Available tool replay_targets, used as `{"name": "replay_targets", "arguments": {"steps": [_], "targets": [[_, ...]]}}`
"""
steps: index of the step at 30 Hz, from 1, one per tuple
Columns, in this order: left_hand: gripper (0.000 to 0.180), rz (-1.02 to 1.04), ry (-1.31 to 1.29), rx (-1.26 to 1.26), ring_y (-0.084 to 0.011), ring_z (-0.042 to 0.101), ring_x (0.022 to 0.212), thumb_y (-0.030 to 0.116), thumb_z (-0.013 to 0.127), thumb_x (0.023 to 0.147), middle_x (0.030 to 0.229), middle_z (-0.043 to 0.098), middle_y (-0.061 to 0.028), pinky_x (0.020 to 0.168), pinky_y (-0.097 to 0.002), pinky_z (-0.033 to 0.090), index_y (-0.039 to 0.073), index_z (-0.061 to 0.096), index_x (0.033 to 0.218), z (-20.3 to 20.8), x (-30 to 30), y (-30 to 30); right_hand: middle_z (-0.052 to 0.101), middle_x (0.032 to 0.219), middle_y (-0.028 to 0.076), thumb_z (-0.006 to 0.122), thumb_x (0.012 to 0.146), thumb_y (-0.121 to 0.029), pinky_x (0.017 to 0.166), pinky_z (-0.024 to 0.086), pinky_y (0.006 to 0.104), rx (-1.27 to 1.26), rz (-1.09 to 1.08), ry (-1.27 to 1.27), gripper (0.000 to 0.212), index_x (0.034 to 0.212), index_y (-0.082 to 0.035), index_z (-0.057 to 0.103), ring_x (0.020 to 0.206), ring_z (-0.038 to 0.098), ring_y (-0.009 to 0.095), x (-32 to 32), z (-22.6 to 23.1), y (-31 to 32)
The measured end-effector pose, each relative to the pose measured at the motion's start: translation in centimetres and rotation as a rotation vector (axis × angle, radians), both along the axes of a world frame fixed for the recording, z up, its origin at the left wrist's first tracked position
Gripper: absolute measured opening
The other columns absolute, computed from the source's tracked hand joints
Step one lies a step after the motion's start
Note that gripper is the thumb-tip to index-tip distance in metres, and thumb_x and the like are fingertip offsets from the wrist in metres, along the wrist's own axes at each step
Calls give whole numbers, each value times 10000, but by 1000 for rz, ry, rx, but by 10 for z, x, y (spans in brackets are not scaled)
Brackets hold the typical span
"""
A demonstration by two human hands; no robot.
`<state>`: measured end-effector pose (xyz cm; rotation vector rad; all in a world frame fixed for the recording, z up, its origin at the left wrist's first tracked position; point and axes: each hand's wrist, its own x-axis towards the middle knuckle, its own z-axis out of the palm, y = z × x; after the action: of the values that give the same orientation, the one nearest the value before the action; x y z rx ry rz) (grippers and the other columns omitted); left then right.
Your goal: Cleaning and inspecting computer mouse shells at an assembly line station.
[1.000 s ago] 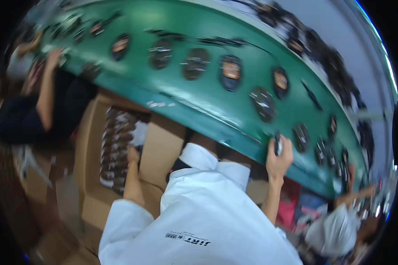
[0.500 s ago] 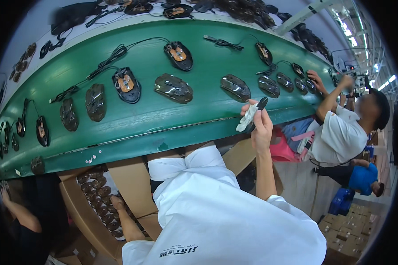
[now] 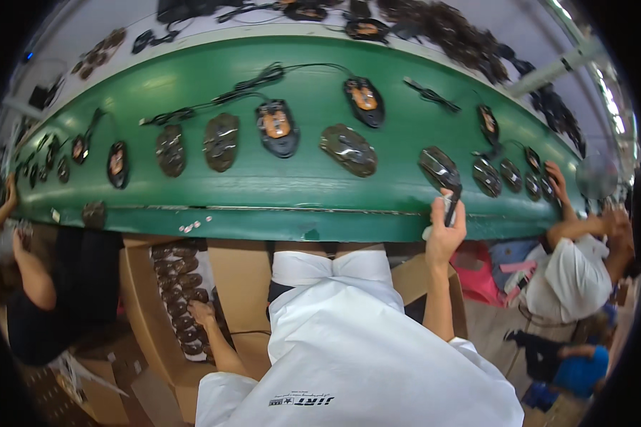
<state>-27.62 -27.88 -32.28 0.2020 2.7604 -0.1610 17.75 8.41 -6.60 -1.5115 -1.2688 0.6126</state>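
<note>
My right hand (image 3: 445,231) is closed around a slim black tool (image 3: 452,203), whose kind I cannot make out, together with a crumpled white cloth (image 3: 427,233). The tool's upper end overlaps the lower edge of a dark glossy mouse shell (image 3: 439,166) on the green belt (image 3: 299,192); whether they touch is unclear. Down on the left, my left hand (image 3: 201,311) reaches into a cardboard box (image 3: 144,299) holding rows of brown mouse shells (image 3: 185,281). Its fingers lie against the shells and are partly hidden, so its grip is not clear.
Open mouse bases with orange parts and cables (image 3: 278,128) lie along the belt among more shells (image 3: 349,149). Loose parts crowd the white ledge (image 3: 320,30) behind. Co-workers sit at left (image 3: 57,285) and right (image 3: 570,277). A pink bag (image 3: 477,274) stands right of my knees.
The view has turned, so the belt now lies more level. My right hand, with the tool and cloth, has come up to the mouse shell. My left hand is still among the boxed shells.
</note>
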Motion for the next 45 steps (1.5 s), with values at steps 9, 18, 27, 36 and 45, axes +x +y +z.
{"name": "replay_targets", "arguments": {"steps": [9,18,27,36,45], "targets": [[241,404,-141,1200,-114,459,486,139,731,851,693,613,-42,440,-227,372,3,637,1025,145,4,15,567,767,-29,629,958,-141,607,386,203,48,149,-138,189,1122,-52,665,649,471,70,0,-5,6],[445,-59,-1632,1653,-118,451,520,-79,531,852,969,656,-165,447,-238,381,-28,514,1293,271,153,203,680,915,39,714,826,-69,658,435,211,-381,943,417,191,1008,-33,670,728,553,105,-62,57,-18],[540,-189,-1461,1608,-227,614,922,-72,656,827,1188,582,-154,773,-319,532,32,467,1322,275,218,272,689,1002,108,752,715,58,782,471,278,-3,763,167,274,935,-27,613,859,608,169,-70,48,-55],[764,-378,-1406,1780,-315,519,1277,-52,728,762,1439,451,-203,1066,-433,450,79,372,1426,279,219,271,673,909,71,733,793,15,656,472,272,-55,589,228,217,965,-23,606,705,573,147,-78,63,-63],[637,-110,-1885,1713,-356,621,1104,248,681,886,1411,475,-219,903,-430,536,69,381,1418,285,223,247,658,930,71,727,807,-25,696,459,269,-426,704,190,187,951,-37,607,781,562,128,-60,72,-30]]}}
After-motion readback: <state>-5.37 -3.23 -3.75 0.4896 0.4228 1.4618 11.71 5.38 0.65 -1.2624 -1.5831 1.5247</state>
